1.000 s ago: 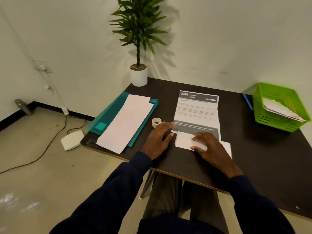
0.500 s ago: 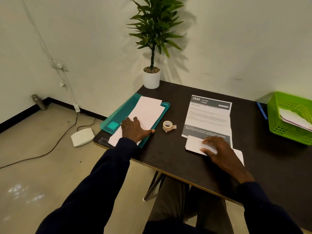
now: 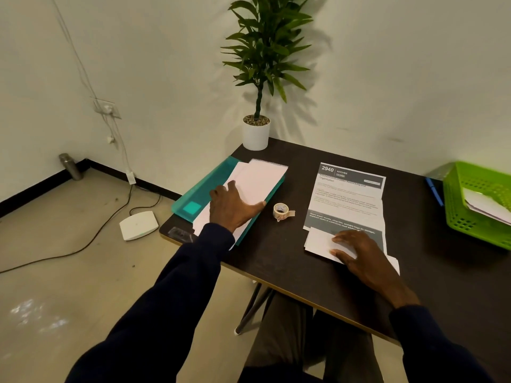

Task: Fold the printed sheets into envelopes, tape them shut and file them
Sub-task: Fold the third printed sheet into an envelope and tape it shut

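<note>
White stack on teal folder: left hand flat, grip released; slide off 1 sheet only; right hand, grip likewise released, pins folded sheet on desk.

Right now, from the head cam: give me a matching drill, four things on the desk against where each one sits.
Things:
1 tape roll
2 plant pot
3 green basket
4 left hand

Places:
A back left corner of the table
B right edge, papers inside
C resting on the white sheets over the teal folder
D between the folder and the printed sheet

Pairs: 1-D, 2-A, 3-B, 4-C
</note>
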